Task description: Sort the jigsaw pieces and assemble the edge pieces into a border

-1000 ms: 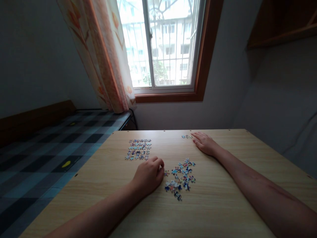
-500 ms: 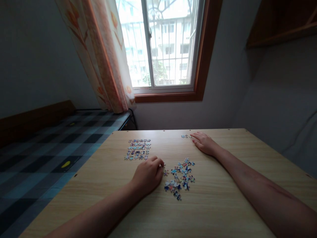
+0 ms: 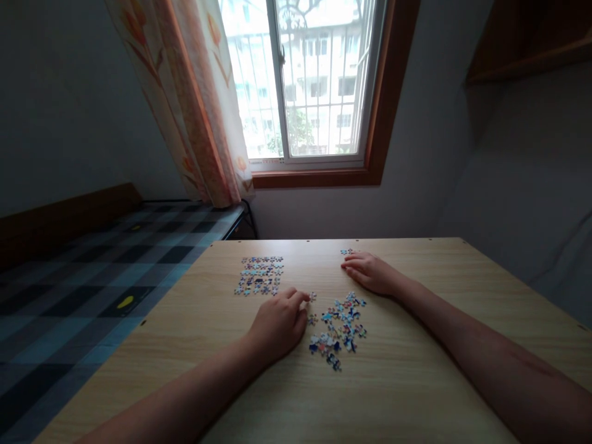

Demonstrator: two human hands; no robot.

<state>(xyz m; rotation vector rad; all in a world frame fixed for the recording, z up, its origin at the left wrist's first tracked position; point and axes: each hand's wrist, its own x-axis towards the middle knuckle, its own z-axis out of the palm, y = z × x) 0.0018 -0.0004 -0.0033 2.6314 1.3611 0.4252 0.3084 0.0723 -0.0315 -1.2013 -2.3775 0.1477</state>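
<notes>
My left hand (image 3: 280,317) rests low over the table with its fingers loosely bent. Its index fingertip meets the edge of a single puzzle piece (image 3: 313,296), and the thumb stays apart below. Just right of that hand lies a loose pile of jigsaw pieces (image 3: 342,330), mostly blue and white. Farther back, my right hand (image 3: 370,271) is palm down with fingers stretched out to the left. Close beyond its fingertips is a short row of puzzle pieces (image 3: 346,251), partly hidden by the hand. Nothing shows in its fingers.
Rows of puzzle pieces (image 3: 259,275) are laid out at the back left of the wooden table (image 3: 398,382). A bed with a checked cover (image 3: 185,231) stands left of it. Behind are a curtain (image 3: 189,105) and a barred window (image 3: 319,92); a wooden shelf (image 3: 531,65) hangs at upper right.
My right hand has drawn left and slightly nearer, off the end of the short row. By my left fingertip, the single piece has shifted a little away and now shows more fully.
</notes>
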